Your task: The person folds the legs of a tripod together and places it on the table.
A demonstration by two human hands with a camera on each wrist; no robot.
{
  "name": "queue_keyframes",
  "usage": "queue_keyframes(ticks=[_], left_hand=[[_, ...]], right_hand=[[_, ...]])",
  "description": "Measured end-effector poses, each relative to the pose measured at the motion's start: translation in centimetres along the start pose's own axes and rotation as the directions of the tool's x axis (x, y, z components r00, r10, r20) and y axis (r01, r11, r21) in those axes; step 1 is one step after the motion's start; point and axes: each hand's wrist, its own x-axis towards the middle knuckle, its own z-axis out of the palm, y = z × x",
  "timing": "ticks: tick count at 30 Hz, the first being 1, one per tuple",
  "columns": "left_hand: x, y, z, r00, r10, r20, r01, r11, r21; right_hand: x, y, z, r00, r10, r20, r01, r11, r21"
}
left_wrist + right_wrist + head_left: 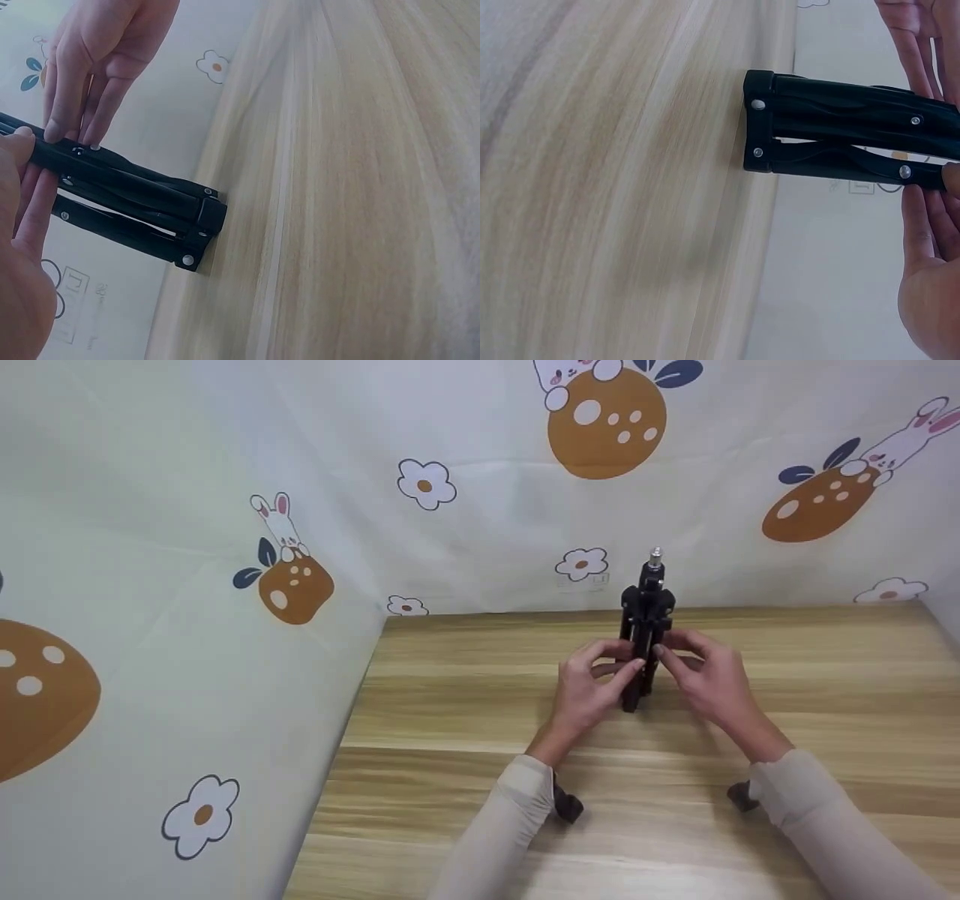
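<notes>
A black folded tripod stand [648, 604] with a silver metal stud on top stands upright near the back of the wooden table. On its left, my left hand [589, 682] pinches a leg between thumb and fingers, about midway down. At much the same height, my right hand [709, 679] grips the opposite side. The left wrist view shows the folded legs [142, 191] with rivets and their lower end at the tabletop. In the right wrist view, a narrow gap runs between the legs [832, 124], and the right thumb lies against one.
Wood-grain tabletop [450, 690] spreads around the stand. Close behind it hangs a pale sheet [487, 532] printed with rabbits, orange fruit and flowers, which also covers the left side. Black wrist devices [568, 802] sit under both sleeve cuffs.
</notes>
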Motion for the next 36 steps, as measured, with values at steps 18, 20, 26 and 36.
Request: queue_keyframes(ticks=[18,20,26,36], left_hand=[[0.2,0.7,-0.8,1.000,-0.027,0.014,0.027,1.000,-0.011],[0.7,1.2,-1.1,1.000,-0.018,0.005,0.018,1.000,-0.008],[3.1,3.4,-2.3,0.995,0.093,-0.039,-0.093,0.996,0.006],[6.6,6.8,-2.5,0.980,0.199,-0.010,-0.198,0.979,0.058]], right_hand=[[-0.3,1.3,-0.3,0.989,0.083,0.121,-0.088,0.995,0.040],[-0.3,1.6,-0.3,0.987,0.092,0.135,-0.097,0.995,0.031],[-0.2,2.1,-0.4,0.981,0.086,0.171,-0.095,0.995,0.043],[-0.7,3.6,0.3,0.957,0.103,0.270,-0.105,0.994,-0.007]])
